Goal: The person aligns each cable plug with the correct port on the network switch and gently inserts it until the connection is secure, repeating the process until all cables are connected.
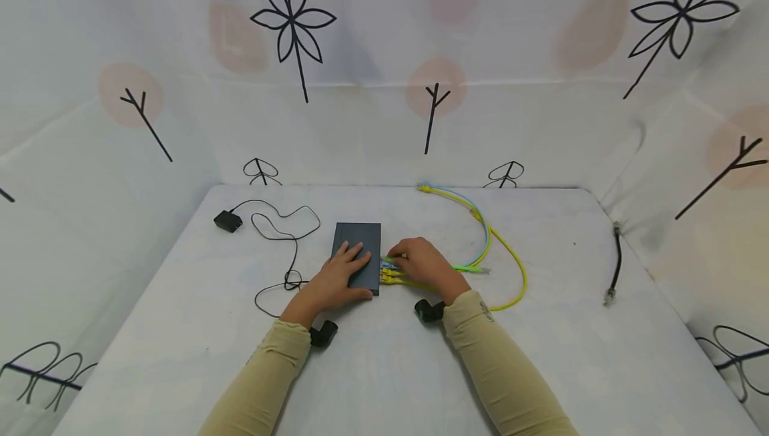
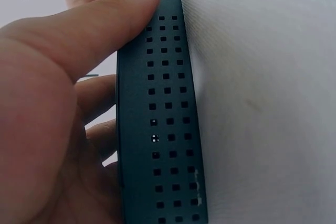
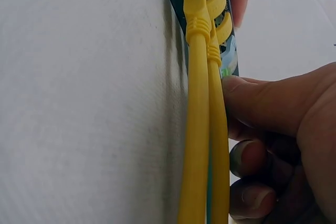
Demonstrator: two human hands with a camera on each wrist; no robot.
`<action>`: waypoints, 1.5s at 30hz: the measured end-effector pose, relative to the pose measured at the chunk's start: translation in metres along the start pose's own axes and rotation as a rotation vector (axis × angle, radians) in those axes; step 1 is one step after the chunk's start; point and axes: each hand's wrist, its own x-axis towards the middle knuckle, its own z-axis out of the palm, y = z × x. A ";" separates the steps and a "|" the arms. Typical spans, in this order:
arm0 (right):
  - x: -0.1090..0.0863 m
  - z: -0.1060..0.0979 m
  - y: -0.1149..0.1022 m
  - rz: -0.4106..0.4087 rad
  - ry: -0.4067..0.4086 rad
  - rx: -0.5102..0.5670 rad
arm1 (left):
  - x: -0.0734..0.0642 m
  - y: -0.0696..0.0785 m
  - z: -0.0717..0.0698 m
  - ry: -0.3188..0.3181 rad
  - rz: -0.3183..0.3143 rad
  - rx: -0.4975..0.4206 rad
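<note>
A dark network switch (image 1: pixel 368 234) lies flat on the table. My left hand (image 1: pixel 336 281) rests on it with fingers spread over the top, while its thumb (image 2: pixel 118 11) presses the perforated near side. At the port side on the right, my right hand (image 1: pixel 425 264) pinches a green Ethernet cable (image 1: pixel 471 268) by the plug, mostly hidden behind thumb and fingers. Only a sliver of the green plug (image 3: pixel 226 72) shows in the right wrist view. Beside it, two yellow Ethernet cables (image 3: pixel 196 77) and a light blue plug (image 3: pixel 230 51) sit in the row of ports.
A black power adapter (image 1: pixel 228 221) lies back left, its thin cord (image 1: pixel 296 249) looping toward the switch. The yellow and blue cables (image 1: pixel 488 226) curve away to the back right. A short black cable (image 1: pixel 617 262) with clear plugs lies near the right edge. Patterned cloth surrounds the table.
</note>
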 end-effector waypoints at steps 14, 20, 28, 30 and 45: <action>-0.007 -0.003 0.002 -0.043 -0.010 0.018 | -0.001 0.001 0.001 0.019 -0.017 -0.026; -0.011 -0.008 0.003 -0.002 -0.034 0.048 | 0.001 0.002 0.002 0.008 -0.016 -0.030; -0.014 -0.015 0.010 0.022 -0.063 0.063 | 0.001 0.000 0.004 0.004 -0.027 -0.031; -0.015 -0.017 0.011 0.015 -0.069 0.057 | 0.000 0.000 0.004 0.006 -0.033 -0.032; -0.031 -0.042 0.030 0.062 -0.003 0.070 | -0.002 0.003 0.003 0.003 -0.041 -0.026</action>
